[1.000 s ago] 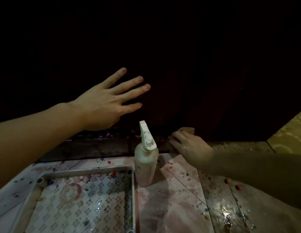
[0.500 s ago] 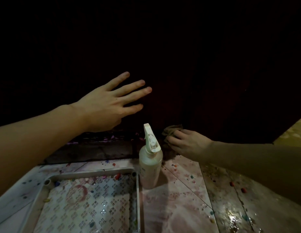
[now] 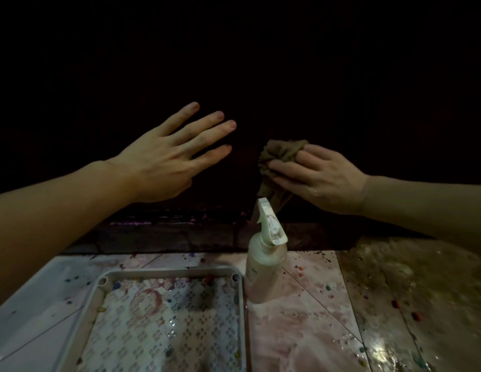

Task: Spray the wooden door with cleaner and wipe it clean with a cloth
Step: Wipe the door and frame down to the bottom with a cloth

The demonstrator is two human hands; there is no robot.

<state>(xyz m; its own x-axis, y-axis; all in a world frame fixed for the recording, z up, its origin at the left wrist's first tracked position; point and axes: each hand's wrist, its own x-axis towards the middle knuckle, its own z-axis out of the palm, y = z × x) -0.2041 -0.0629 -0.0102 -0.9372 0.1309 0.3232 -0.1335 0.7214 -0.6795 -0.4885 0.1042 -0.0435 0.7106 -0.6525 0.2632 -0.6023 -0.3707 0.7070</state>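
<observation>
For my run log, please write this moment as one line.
stage: wiping | right hand: holds brown cloth against dark door | left hand: open, fingers spread | spray bottle: upright on floor, untouched

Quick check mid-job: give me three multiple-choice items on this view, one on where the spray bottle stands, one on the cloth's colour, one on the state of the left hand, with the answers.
1. Where does the spray bottle stand?
A. inside the tray
B. on the floor just right of the tray
C. in the left hand

2. What colour is the cloth?
A. dull brown
B. bright blue
C. white

3. How is the left hand?
A. gripping the bottle
B. fist closed
C. fingers spread, holding nothing

Answers: 1 B, the bottle stands upright outside the tray's right rim. 2 A, the bunched cloth in the right hand looks brown. 3 C, its fingers are straight and apart before the dark door.
</observation>
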